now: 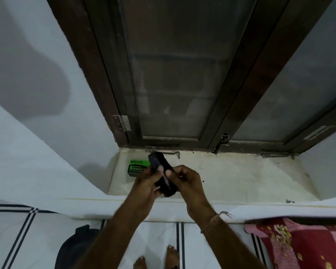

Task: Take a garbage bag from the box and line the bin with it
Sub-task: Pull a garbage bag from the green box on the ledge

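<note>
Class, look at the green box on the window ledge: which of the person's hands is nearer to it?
Left. The left hand sits just right of the green box, almost overlapping its edge; the right hand is further right, beyond the black bag roll both hold.

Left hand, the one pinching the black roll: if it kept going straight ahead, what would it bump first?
Probably the green cardboard garbage-bag box on the pale stone windowsill, just beyond the left hand; depth is hard to judge.
</note>
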`<state>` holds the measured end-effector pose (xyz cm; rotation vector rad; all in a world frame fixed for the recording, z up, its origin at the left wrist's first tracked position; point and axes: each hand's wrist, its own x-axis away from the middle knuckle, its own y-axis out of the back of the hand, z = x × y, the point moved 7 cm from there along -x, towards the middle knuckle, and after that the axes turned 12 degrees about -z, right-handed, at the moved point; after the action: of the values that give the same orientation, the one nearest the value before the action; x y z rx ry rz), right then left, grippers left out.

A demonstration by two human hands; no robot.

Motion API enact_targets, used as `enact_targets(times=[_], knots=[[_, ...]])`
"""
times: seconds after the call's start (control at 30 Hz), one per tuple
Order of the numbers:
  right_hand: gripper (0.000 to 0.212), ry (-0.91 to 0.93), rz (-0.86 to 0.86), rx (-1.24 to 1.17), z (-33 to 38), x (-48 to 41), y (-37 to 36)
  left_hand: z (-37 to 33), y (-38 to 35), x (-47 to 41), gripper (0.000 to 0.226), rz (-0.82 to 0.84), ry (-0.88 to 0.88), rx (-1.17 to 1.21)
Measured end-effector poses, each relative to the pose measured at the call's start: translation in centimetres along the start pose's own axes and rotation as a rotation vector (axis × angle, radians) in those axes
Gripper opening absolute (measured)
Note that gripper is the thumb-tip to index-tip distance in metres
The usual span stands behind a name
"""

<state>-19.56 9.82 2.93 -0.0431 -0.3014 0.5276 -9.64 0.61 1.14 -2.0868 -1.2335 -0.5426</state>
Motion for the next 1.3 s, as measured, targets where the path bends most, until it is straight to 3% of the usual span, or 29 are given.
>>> enact_targets(times=[0.13,0.27,0.37,0.43,0.5,0.57,0.7,0.77,0.87,0.97,1.03,1.23,1.3], knots=[[0.024,-0.149,-0.030,-0.020,-0.6,-0.5,0.3,0.7,-0.2,0.4,0.048,0.058,0.185,0.208],[0.016,-0.344,-0.104,-0.117,-2.0,-1.0,0.5,0.4,-0.6,0.6,0.062,0.065,0.144,0.185],[0.025,-0.406,-0.177,-0.296,-1.9,-1.1,0.4,0.4,-0.3,0.7,0.056,0.038,0.152,0.136],[0.037,-0.363,-0.090,-0.278,-0.9,-0.7,0.0,0.2,0.0,0.7,0.048,0.034,0.131,0.095],[0.036,-0.211,0.008,-0.002,0.1,-0.2,-0.4,0.2,0.2,0.9,0.045,0.054,0.102,0.058],[0.031,-0.094,-0.031,0.213,0.1,-0.4,-0.3,0.1,0.2,1.4,0.043,0.078,0.092,0.036],[0.034,-0.178,-0.181,0.108,-0.8,-1.2,1.0,0.1,0.5,1.8,0.042,0.099,0.110,0.024],[0.026,-0.199,-0.218,0.072,-0.8,-1.4,1.5,0.0,0.9,1.7,0.043,0.112,0.102,0.026],[0.027,-0.185,-0.137,0.035,0.2,-0.6,0.7,-0.2,1.0,2.0,0.045,0.127,0.072,-0.006],[0.040,-0.115,0.064,0.232,1.0,0.9,-1.2,0.2,1.0,2.2,0.049,0.156,0.085,-0.009],[0.043,-0.031,0.034,0.324,1.0,0.9,-1.3,0.2,1.2,2.3,0.047,0.158,0.093,0.002],[0.015,-0.107,-0.060,0.162,0.5,0.3,0.4,-0.4,1.8,2.6,0.038,0.151,0.089,0.003],[0.018,-0.081,-0.049,0.153,0.6,0.4,0.3,-0.3,1.8,2.9,0.038,0.163,0.098,0.007]])
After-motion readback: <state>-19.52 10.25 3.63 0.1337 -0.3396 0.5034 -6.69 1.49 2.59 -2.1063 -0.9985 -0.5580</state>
